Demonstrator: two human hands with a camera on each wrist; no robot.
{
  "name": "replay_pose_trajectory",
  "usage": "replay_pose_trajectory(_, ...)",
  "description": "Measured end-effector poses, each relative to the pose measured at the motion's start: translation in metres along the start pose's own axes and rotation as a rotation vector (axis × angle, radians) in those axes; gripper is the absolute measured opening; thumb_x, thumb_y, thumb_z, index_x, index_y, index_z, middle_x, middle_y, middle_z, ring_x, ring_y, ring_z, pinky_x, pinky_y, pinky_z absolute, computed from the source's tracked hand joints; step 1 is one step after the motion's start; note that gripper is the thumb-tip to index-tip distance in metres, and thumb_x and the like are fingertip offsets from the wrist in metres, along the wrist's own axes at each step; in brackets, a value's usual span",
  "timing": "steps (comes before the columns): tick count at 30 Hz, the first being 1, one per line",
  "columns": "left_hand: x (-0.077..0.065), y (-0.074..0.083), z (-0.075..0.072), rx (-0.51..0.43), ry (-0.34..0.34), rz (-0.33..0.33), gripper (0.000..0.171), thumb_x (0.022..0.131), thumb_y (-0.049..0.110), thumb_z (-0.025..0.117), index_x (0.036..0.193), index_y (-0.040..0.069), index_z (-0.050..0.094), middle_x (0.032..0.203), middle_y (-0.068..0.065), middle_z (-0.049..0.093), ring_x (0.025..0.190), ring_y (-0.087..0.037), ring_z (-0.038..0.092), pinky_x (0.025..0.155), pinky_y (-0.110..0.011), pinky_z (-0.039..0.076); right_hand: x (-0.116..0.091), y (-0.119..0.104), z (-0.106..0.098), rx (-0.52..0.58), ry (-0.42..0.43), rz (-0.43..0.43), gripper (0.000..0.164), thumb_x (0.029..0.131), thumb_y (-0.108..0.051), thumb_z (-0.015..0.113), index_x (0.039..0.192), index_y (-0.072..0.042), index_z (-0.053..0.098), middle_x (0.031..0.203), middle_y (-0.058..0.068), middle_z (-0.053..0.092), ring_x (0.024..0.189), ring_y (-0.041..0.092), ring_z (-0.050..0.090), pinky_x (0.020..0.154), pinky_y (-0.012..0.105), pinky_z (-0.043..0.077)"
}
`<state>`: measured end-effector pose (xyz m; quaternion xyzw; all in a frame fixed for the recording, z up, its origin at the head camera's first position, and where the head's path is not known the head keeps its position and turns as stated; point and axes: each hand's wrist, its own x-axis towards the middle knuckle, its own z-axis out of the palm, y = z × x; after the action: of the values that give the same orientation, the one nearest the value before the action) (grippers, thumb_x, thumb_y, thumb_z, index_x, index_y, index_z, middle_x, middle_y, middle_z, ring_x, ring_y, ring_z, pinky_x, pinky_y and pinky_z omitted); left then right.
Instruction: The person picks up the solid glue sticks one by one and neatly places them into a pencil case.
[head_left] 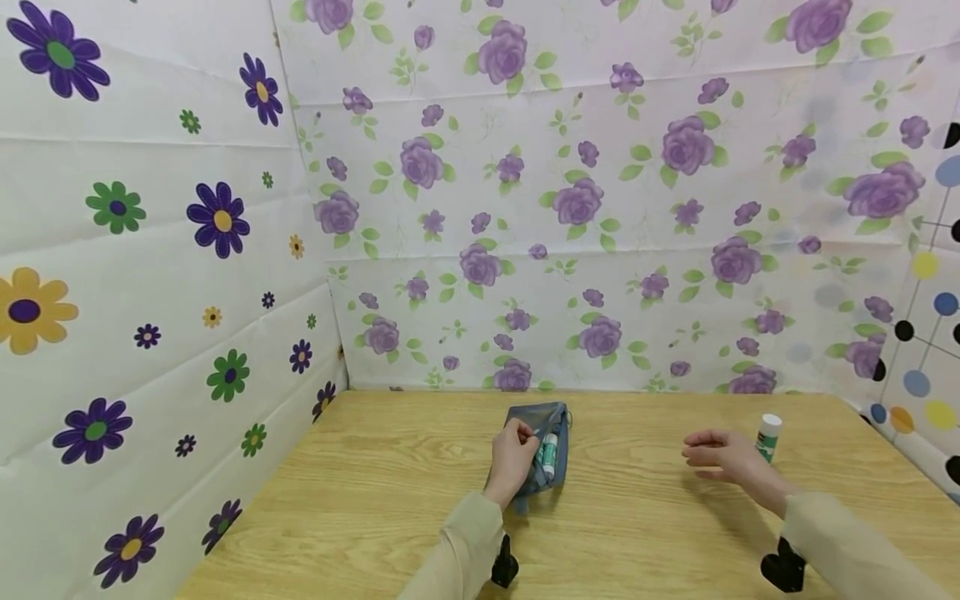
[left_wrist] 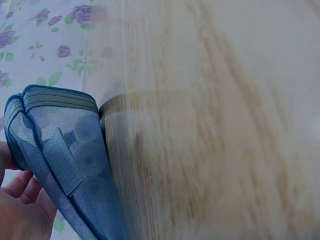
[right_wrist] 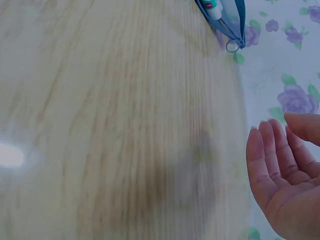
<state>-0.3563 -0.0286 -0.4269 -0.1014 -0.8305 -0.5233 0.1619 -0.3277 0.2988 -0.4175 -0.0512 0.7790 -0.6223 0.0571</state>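
A blue mesh zip pouch [head_left: 540,414] is tilted on the table, its mouth spread. My left hand [head_left: 512,462] grips the pouch's edge; in the left wrist view, fingers [left_wrist: 22,187] curl behind its blue mesh side [left_wrist: 85,165]. Inside lies a white-and-green glue stick [head_left: 551,456], with what looks like another beside it, partly hidden. At the right, my right hand [head_left: 731,462] hovers over the table with relaxed fingers and nothing in it. Just beyond it a glue stick with a white cap [head_left: 769,427] stands upright, its lower part partly covered by that hand.
The light wooden table [head_left: 630,517] ends at a back wall of rose-printed cloth [head_left: 480,267]. Flower-printed cloth [head_left: 172,392] closes off the left side, and dotted cloth [head_left: 930,333] the right. A small metal ring [right_wrist: 232,46] hangs at the pouch's corner.
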Motion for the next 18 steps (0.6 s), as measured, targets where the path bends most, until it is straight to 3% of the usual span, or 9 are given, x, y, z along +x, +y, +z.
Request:
replay_pose_trajectory(12,0.001,-0.002,0.0,0.003,-0.006,-0.003,0.005,0.084,0.0,0.054,0.082,0.003,0.052,0.066,-0.001,0.045,0.055,-0.011,0.04,0.05,-0.026,0.035,-0.016,0.014,-0.033,0.075,-0.046,0.022,0.028,0.088,-0.007,0.057,0.107,0.012,0.05,0.095,0.009,0.059,0.089,0.024,0.059,0.079,0.042,0.044)
replay_pose_trajectory(18,0.002,-0.001,0.0,0.012,0.002,0.0,0.004,0.083,0.0,0.054,0.082,0.003,0.052,0.066,-0.001,0.046,0.056,-0.012,0.041,0.05,-0.026,0.035,-0.02,0.019,-0.044,0.096,-0.066,-0.024,0.02,0.088,-0.004,0.057,0.102,0.01,0.054,0.091,0.006,0.059,0.085,0.022,0.061,0.076,0.04,0.046)
